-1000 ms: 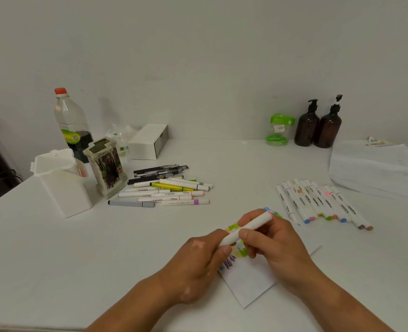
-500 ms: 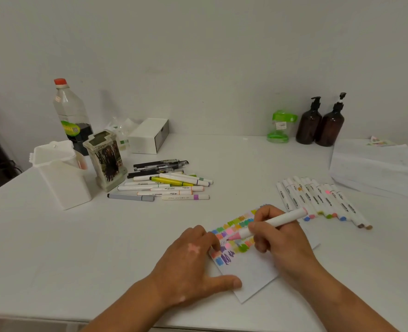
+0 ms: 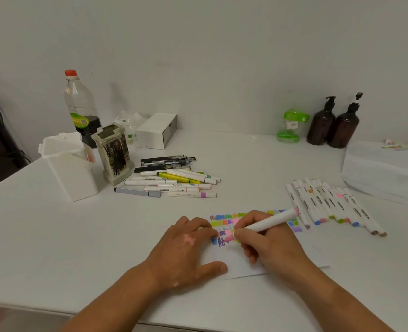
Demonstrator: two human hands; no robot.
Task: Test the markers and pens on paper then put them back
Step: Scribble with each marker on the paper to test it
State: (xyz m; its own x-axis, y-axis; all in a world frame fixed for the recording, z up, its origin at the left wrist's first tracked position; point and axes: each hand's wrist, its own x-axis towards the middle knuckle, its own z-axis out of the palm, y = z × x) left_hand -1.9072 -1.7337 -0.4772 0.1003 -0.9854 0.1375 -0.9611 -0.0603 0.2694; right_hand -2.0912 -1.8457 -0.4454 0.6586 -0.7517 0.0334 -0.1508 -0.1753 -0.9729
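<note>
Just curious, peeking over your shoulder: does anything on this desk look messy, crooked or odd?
Only one small thing: the back of the left hand carries a pink smudge, close in shade to the pink patch on the paper beneath the marker that the right hand grips. Nothing looks spilled or broken.

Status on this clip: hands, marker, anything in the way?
Right hand grips marker, pink tip on paper. Left hand flat, pinning paper. Nothing in the way.
</note>
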